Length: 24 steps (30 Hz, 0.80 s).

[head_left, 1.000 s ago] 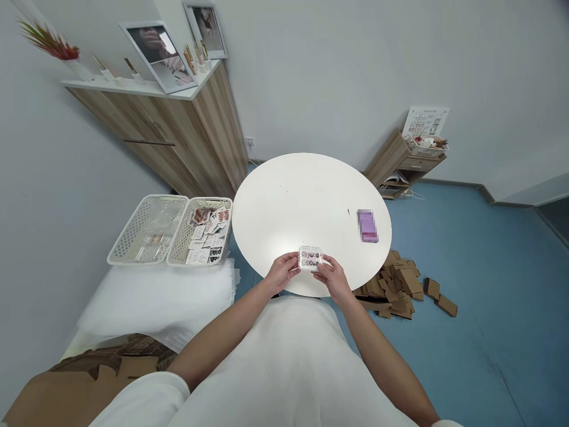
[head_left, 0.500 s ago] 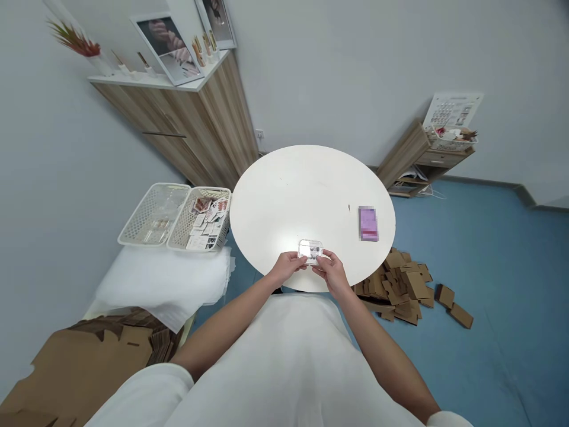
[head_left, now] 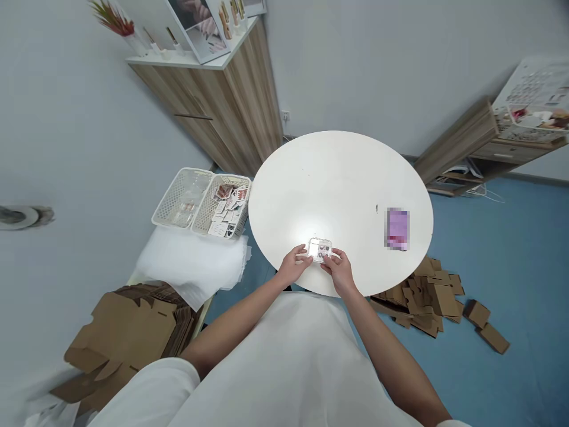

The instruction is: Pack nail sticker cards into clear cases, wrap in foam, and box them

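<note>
A small clear plastic case [head_left: 319, 249] with dark and pinkish items inside is near the front edge of the white oval table [head_left: 338, 178]. My right hand [head_left: 340, 270] grips the case at its right side, thumb on its face. At the case's left, my left hand [head_left: 294, 265] has its fingers apart, with the thumb tip close to the lower left corner; whether it touches is too small to tell. A purple, blurred packet [head_left: 397, 229] lies on the table's right part.
Left of the table are two white baskets [head_left: 222, 207], one with cards and packets, above white sheets [head_left: 191, 261]. Flattened cardboard [head_left: 124, 332] is at lower left. Cardboard boxes [head_left: 427, 299] lie on the floor at right. A wooden cabinet [head_left: 213, 107] stands behind left.
The view has shifted, so the room sits differently in frame. My left hand's fingers have loosened from the case and spread; my right hand still holds it.
</note>
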Each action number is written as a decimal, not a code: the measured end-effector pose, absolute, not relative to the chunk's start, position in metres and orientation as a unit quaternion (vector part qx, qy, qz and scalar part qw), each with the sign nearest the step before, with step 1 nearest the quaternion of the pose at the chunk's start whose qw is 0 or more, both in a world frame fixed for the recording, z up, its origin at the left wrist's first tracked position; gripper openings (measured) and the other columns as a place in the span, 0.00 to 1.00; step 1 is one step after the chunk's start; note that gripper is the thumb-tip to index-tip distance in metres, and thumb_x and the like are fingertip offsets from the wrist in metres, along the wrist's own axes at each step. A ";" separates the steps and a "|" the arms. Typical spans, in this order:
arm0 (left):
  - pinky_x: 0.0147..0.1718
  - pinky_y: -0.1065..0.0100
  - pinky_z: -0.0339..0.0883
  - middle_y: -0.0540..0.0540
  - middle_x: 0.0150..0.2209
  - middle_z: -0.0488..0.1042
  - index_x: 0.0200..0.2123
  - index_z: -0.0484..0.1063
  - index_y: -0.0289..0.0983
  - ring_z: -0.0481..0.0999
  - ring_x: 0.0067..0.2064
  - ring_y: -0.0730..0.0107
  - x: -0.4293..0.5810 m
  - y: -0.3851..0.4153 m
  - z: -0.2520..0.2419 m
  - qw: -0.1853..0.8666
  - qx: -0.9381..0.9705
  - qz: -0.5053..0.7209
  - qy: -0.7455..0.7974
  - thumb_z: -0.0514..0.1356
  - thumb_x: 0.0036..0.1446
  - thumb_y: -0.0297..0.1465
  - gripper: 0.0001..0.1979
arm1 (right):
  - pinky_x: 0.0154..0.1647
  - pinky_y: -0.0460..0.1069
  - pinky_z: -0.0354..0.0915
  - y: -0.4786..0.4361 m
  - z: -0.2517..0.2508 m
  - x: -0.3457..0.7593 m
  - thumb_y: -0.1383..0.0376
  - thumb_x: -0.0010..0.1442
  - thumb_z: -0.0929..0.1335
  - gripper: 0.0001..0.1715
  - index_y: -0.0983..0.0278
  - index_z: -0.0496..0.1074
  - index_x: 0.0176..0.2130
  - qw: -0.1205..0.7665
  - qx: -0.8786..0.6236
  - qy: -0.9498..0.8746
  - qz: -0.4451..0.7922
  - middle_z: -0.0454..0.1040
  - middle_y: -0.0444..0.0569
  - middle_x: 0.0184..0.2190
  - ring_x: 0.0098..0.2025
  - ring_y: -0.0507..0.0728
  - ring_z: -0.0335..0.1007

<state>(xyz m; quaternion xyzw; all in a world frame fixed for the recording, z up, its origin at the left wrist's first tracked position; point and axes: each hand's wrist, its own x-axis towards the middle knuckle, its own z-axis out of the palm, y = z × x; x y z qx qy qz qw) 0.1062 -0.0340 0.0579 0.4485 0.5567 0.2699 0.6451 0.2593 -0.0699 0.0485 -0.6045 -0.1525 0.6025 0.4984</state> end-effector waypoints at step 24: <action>0.48 0.63 0.54 0.42 0.45 0.56 0.55 0.55 0.38 0.59 0.50 0.61 -0.028 0.125 0.000 0.524 0.496 0.236 0.651 0.54 0.53 0.37 0.27 | 0.39 0.52 0.63 0.111 -0.006 0.095 0.61 0.47 0.66 0.32 0.61 0.59 0.52 0.310 -0.708 -0.399 0.494 0.60 0.51 0.44 0.40 0.56 0.58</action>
